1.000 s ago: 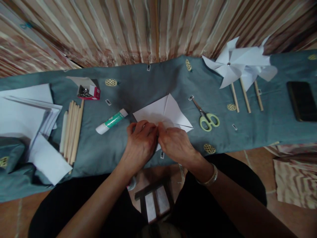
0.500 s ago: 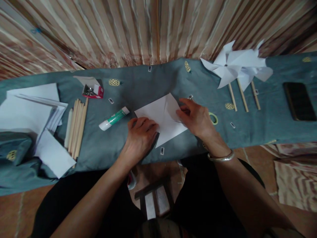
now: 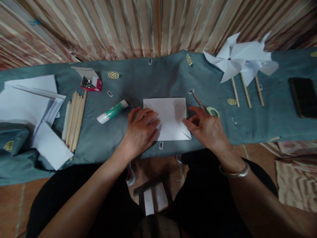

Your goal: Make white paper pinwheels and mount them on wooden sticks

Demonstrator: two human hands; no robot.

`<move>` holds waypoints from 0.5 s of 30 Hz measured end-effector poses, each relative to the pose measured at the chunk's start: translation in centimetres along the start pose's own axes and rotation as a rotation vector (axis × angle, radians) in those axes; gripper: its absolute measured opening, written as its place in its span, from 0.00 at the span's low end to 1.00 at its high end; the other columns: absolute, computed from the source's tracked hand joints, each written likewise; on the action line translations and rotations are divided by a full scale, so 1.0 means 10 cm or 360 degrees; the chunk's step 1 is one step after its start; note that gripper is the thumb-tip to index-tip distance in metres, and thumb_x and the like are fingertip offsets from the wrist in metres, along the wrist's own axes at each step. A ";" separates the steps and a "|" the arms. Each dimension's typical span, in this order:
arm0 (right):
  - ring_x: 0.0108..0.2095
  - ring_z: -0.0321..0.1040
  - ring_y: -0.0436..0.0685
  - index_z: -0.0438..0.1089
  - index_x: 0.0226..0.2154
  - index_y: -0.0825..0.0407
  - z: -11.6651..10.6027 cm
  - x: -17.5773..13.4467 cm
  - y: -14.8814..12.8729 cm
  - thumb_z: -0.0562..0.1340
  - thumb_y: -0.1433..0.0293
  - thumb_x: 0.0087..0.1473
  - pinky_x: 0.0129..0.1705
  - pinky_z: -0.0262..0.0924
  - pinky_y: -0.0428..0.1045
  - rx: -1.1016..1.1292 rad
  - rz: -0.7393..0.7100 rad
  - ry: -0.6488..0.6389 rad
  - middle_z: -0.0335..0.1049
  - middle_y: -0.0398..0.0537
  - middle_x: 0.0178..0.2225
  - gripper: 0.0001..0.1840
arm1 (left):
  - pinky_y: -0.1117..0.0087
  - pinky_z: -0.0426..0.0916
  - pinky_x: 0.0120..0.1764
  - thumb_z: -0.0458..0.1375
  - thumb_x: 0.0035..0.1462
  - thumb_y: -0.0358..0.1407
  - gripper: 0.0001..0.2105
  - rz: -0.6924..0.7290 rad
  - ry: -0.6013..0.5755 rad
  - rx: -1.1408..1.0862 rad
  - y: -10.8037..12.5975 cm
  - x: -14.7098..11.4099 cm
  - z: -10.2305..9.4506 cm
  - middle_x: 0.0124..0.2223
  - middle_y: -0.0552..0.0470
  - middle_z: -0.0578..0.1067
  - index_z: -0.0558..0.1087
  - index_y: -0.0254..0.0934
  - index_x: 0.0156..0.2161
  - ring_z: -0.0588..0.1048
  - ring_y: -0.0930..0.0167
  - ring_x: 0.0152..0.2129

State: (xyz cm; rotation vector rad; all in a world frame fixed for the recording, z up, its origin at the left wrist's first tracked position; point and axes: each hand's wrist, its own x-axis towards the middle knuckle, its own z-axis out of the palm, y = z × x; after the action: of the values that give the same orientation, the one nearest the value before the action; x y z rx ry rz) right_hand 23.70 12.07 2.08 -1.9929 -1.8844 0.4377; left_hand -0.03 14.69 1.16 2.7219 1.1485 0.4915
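Note:
A white square of paper (image 3: 170, 117) with diagonal cuts lies flat on the grey-blue cloth (image 3: 153, 79) in front of me. My left hand (image 3: 141, 132) rests with its fingers on the paper's left edge, pressing it down. My right hand (image 3: 206, 127) touches the paper's right edge with its fingertips and covers part of the green-handled scissors (image 3: 206, 108). Neither hand lifts the sheet. A green and white glue stick (image 3: 112, 111) lies just left of my left hand.
Wooden sticks (image 3: 74, 119) and a stack of white sheets (image 3: 27, 102) lie at the left, with a red box of pins (image 3: 91, 83) behind them. White paper pinwheels on sticks (image 3: 241, 64) lie at the back right. A dark phone (image 3: 304, 96) is at the far right.
The paper has been turned from a diamond position to lie square. My right hand moved from the middle out to the paper's right edge; my left hand stayed on the left side.

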 end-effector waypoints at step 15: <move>0.60 0.63 0.63 0.72 0.53 0.49 -0.12 -0.20 0.24 0.56 0.76 0.57 0.61 0.60 0.63 0.0392 -0.0620 -0.0364 0.66 0.55 0.58 0.22 | 0.53 0.57 0.55 0.54 0.63 0.32 0.08 0.0114 0.0162 0.0161 0.02 -0.02 0.10 0.45 0.51 0.79 0.73 0.41 0.45 0.71 0.63 0.47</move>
State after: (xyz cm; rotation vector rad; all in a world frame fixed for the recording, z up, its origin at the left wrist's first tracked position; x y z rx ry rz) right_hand 26.25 9.95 2.03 -1.4255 -2.1702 0.7654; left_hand 0.35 14.36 0.18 2.8635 1.1322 0.6043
